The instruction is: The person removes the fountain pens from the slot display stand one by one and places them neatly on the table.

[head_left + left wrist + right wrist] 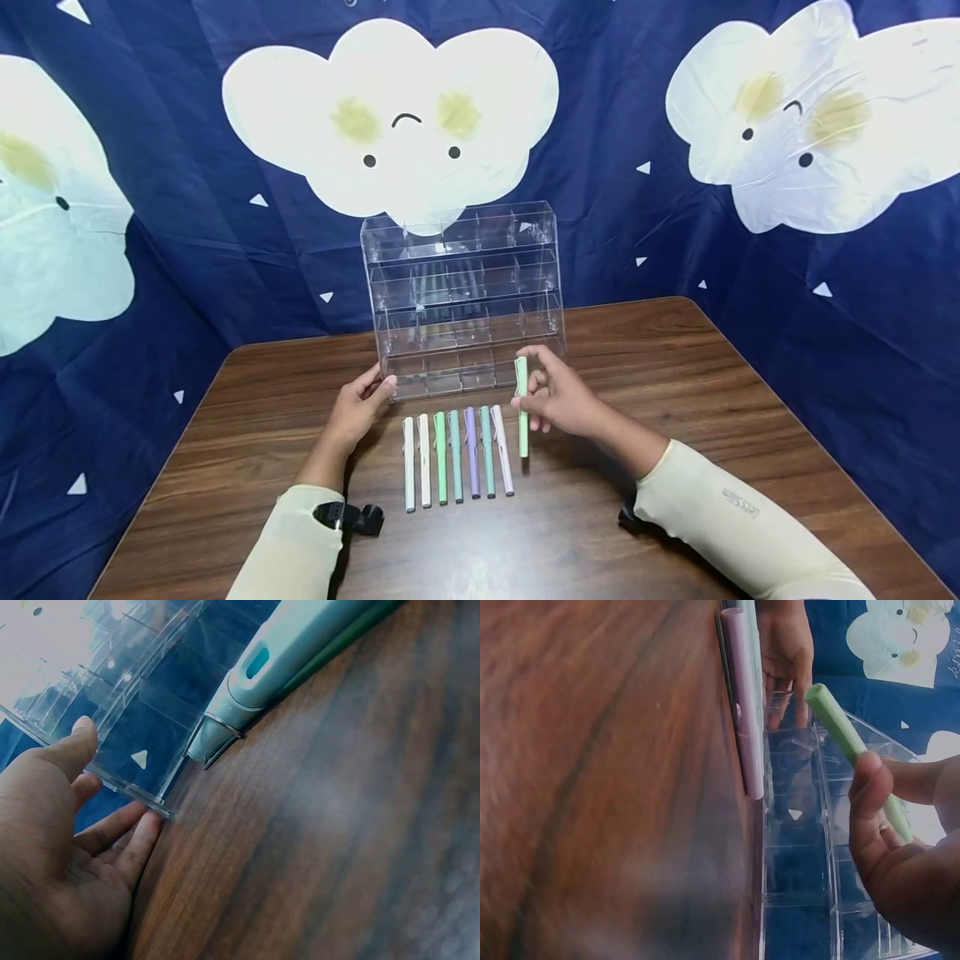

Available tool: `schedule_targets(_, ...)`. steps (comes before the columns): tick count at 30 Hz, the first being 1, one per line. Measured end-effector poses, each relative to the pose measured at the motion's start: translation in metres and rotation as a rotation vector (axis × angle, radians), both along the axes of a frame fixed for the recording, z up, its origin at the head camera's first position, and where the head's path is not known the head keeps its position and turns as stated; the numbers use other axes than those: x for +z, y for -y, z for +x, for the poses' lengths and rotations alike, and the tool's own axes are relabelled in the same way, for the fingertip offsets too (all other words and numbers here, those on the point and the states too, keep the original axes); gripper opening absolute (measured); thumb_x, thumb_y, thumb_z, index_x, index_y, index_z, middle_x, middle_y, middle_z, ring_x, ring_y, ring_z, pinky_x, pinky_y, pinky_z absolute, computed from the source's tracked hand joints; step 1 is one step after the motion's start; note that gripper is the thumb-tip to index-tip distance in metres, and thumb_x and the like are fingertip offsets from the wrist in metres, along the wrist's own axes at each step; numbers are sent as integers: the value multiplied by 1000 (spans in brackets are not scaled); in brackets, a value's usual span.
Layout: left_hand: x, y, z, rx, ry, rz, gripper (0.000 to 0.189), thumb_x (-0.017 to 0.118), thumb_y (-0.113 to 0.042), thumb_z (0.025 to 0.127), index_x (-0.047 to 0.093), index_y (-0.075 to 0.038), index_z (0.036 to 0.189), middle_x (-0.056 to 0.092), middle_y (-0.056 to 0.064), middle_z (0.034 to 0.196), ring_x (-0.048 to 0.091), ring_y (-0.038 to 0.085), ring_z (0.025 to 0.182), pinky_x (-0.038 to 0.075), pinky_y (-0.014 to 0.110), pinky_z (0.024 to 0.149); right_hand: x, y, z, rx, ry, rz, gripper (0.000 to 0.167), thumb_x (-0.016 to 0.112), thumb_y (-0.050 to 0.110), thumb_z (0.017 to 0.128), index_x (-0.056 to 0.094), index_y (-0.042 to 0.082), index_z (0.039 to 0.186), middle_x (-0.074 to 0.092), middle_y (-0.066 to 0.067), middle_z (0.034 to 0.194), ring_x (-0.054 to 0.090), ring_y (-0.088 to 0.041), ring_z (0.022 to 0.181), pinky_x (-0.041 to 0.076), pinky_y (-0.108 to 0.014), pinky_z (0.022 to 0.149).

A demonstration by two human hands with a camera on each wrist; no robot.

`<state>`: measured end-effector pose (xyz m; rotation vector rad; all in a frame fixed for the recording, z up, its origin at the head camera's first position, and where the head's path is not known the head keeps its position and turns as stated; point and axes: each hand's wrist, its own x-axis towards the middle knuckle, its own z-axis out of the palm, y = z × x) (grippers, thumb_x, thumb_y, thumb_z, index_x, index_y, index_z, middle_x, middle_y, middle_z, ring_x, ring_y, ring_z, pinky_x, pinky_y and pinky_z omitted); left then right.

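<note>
My right hand (562, 397) pinches a light green pen (522, 417) between thumb and fingers, raised above the table with its clip end up. In the right wrist view the same green pen (841, 729) slants across the clear rack. My left hand (361, 410) grips the lower left corner of a clear acrylic display rack (461, 377), thumb at the front and fingers at the side edge. In front of the rack several capped pens lie in a row, among them a white pen (408, 467), a green pen (440, 458), a purple pen (472, 454) and a pale pink pen (502, 450).
The rack has several stepped tiers with dividers and stands toward the back of the brown wooden table (285, 408). A dark blue curtain (607, 242) with white clouds hangs behind it and on both sides. Each wrist wears a black strapped device (367, 520).
</note>
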<state>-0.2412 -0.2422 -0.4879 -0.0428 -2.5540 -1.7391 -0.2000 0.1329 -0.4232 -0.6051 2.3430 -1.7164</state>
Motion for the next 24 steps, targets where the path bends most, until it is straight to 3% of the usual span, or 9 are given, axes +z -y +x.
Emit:
schedule_targets(4, 1, -1, 0, -2, 7, 13, 60, 66, -27, 112, 47, -8, 165, 60, 24, 158, 62, 24, 137, 47, 4, 92, -6, 0, 0, 7, 52, 36, 72, 79, -2, 96, 37, 7, 153, 58, -6, 83, 65, -20, 57, 56, -31, 48)
schedule_targets(7, 0, 1, -1, 5, 10, 3, 59, 66, -27, 112, 48, -8, 165, 61, 23, 157, 63, 17, 133, 47, 3, 93, -12, -1, 1, 24, 79, 60, 71, 79, -1, 96, 35, 5, 152, 59, -5, 81, 65, -20, 58, 55, -32, 49)
schedule_targets(10, 0, 1, -3, 9, 5, -10, 60, 66, -29, 111, 48, -8, 164, 61, 23, 157, 63, 21, 135, 46, 3, 93, -17, -2, 0, 40, 94, 68, 72, 79, 0, 97, 33, 2, 152, 58, -5, 80, 65, -21, 58, 55, -31, 50)
schedule_targets(14, 1, 0, -4, -3, 2, -20, 60, 66, -32, 112, 49, -8, 164, 61, 23, 157, 59, 33, 142, 45, 2, 93, -22, -4, -1, 41, 107, 62, 74, 79, 0, 97, 31, 0, 154, 57, -4, 80, 63, -20, 58, 51, -27, 49)
schedule_targets(24, -1, 2, -1, -11, -2, -6, 59, 65, -29, 112, 49, -6, 164, 60, 24, 157, 58, 36, 144, 44, 2, 93, -29, -3, -4, 53, 92, 100, 74, 79, 0, 97, 31, -4, 154, 57, -4, 78, 59, -19, 56, 54, -32, 53)
